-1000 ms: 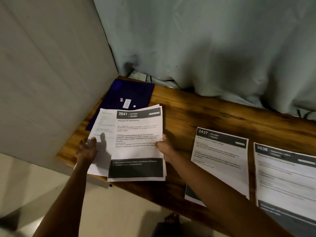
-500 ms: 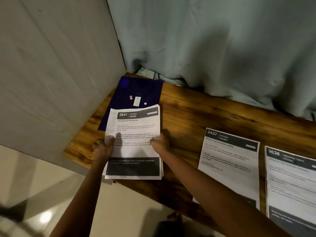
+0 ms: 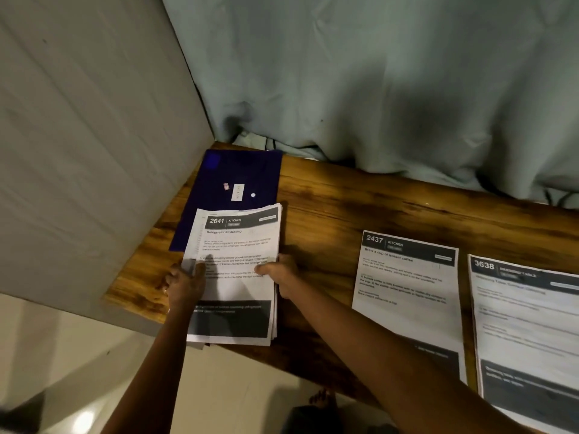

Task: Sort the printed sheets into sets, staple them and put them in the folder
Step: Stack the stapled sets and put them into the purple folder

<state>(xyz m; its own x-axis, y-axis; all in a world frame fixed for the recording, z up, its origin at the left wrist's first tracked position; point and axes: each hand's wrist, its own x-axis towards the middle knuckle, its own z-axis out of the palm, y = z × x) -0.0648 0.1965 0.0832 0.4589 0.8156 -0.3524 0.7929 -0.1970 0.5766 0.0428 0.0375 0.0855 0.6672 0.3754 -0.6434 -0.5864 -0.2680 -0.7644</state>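
— That flat plastic folder (image 3: 238, 170), is it blue all over?
— Deep blue, with a white label (image 3: 237, 193), a white dot (image 3: 252, 194) and a small red-and-white sticker (image 3: 226, 186).
— And the stack of printed paper sheets (image 3: 238, 277) overlapping the folder's near edge?
— White, black text, charcoal bands top and bottom, "2641" in white.
— Under the folder?
— The wooden tabletop (image 3: 344, 214): honey brown, dark streaky grain. Behind the folder, a pale grey-green cloth curtain (image 3: 376, 89).

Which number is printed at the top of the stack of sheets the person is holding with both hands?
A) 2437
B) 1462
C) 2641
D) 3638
C: the stack held by the left hand and right hand reads 2641 in its dark header; the 2437 sheet and 3638 sheet lie apart to the right.
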